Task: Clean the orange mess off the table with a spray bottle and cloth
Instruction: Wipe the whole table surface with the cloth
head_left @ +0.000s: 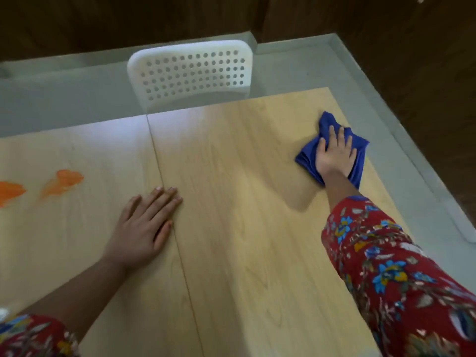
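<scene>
A crumpled blue cloth (325, 123) lies near the far right corner of the light wooden table (244, 189). My right hand (334, 155) lies flat on it with fingers straight, pressing it to the tabletop. My left hand (144, 228) rests palm down with fingers together on the table's middle seam. Two orange smears mark the left side of the table: one (64, 182) a little left of my left hand, the other (9, 191) at the frame's left edge. No spray bottle is in view.
A white plastic chair (190, 70) with a perforated back stands at the table's far edge. Grey floor (386, 104) runs round the table's far and right sides, with dark wooden walls beyond. Something small and white shows at the frame's lower left edge.
</scene>
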